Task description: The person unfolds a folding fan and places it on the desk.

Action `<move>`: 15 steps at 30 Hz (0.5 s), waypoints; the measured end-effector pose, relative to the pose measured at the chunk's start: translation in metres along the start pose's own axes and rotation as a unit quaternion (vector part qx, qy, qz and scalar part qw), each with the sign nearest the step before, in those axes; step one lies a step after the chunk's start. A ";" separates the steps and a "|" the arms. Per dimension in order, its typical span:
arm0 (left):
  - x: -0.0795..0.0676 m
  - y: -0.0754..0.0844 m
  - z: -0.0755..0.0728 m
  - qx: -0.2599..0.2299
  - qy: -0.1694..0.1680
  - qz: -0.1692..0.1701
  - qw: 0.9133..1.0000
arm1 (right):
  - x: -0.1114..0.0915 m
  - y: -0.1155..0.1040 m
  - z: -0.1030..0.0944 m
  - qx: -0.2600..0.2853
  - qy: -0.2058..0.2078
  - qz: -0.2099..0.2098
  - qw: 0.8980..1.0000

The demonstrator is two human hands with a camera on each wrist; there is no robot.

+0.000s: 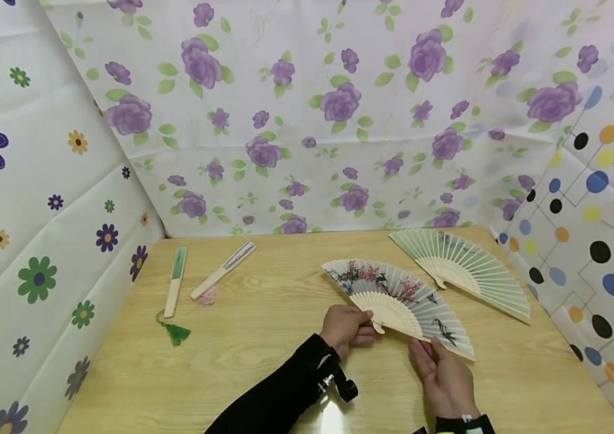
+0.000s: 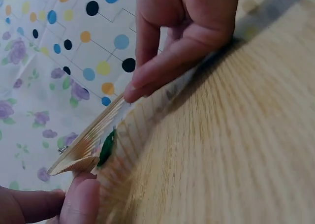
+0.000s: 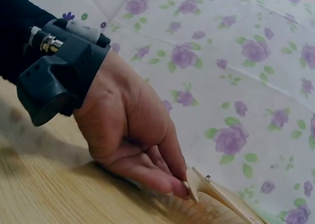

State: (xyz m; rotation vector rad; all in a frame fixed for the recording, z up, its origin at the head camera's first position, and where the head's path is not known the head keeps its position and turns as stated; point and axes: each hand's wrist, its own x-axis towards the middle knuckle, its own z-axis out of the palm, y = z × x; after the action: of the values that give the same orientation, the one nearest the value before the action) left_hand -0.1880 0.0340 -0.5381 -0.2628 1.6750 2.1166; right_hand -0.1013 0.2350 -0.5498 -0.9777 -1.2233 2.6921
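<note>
An open folding fan (image 1: 388, 295) with pink blossoms, dark birds and a pale slatted base is spread out, its arc facing the back right. My left hand (image 1: 347, 328) pinches the handle end by the pivot; the right wrist view shows that thumb and fingers (image 3: 167, 172) on the pale handle. Under the fan's near edge, my right hand (image 1: 445, 374) holds the outer stick between thumb and fingers. In the left wrist view, the slats (image 2: 93, 133) rise slanted above the wood, with the right hand (image 2: 187, 37) farther along the edge.
A green open fan (image 1: 470, 268) lies at the back right. On the left lie two folded fans, one green (image 1: 175, 282) with a green tassel (image 1: 175, 333), one grey-printed (image 1: 224, 270) with a pink tassel (image 1: 207, 295). Patterned cloths (image 1: 307, 120) hang around the wooden table (image 1: 263, 355).
</note>
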 end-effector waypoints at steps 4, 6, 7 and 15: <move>0.008 0.007 0.005 0.015 0.007 0.013 1.000 | 0.005 -0.004 0.001 -0.015 -0.012 -0.005 1.000; 0.011 0.009 0.006 0.023 0.012 0.014 1.000 | 0.007 -0.005 0.002 -0.013 -0.018 -0.008 1.000; 0.012 0.009 0.006 0.025 0.012 0.012 1.000 | 0.007 -0.004 0.002 -0.012 -0.020 -0.010 1.000; 0.014 0.006 0.007 0.024 0.006 -0.018 1.000 | 0.007 -0.002 -0.006 -0.023 -0.014 0.009 1.000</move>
State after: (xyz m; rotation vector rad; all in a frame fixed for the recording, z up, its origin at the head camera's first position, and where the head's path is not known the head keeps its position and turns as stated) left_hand -0.2029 0.0421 -0.5365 -0.2895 1.7138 2.0504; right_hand -0.1038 0.2420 -0.5549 -0.9636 -1.2922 2.7117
